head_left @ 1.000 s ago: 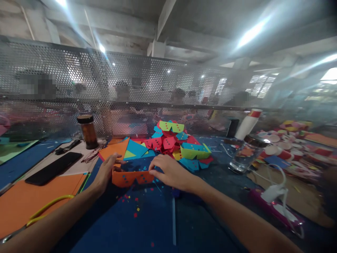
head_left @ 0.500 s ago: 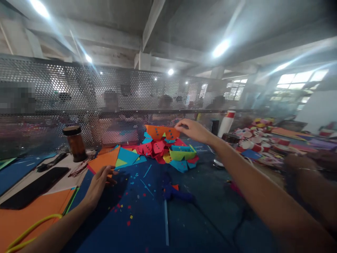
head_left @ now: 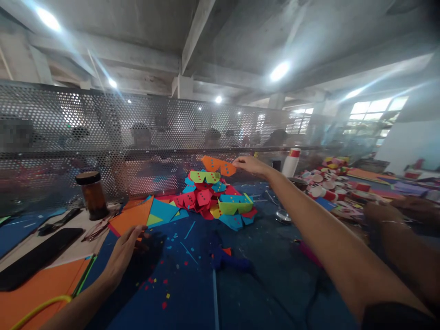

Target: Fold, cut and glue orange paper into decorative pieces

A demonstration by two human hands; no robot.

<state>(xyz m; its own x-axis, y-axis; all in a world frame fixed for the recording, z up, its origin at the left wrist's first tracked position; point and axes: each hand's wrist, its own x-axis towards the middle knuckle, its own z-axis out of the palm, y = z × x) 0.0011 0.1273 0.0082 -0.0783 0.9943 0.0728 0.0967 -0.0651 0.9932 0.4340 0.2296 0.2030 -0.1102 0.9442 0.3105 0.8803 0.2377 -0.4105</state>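
Note:
My right hand (head_left: pixel 250 165) pinches the right end of an orange paper piece (head_left: pixel 220 165) with blue dots, cut like a pair of glasses. It is held up above a heap of folded, dotted paper pieces (head_left: pixel 202 200) in red, blue, green and yellow. A green dotted piece (head_left: pixel 205 177) tops the heap, just below the orange one. My left hand (head_left: pixel 126 250) hovers or rests low over the table near the orange paper sheet (head_left: pixel 132 217), fingers loosely apart and holding nothing. Blue triangular paper (head_left: pixel 167 211) lies beside that sheet.
A blue glue gun (head_left: pixel 228 260) with a cord lies mid-table among paper scraps. To the left are a brown jar (head_left: pixel 92 196), a black phone (head_left: pixel 41 256) and glasses (head_left: pixel 98 229). At right stand a white bottle (head_left: pixel 290 164) and paper cups (head_left: pixel 325 190); a co-worker's arm (head_left: pixel 395 229) reaches in.
The orange paper piece has been lifted and shifted right off the heap in my right hand, uncovering the green piece. My left hand stays near the orange sheet. The view has tilted slightly.

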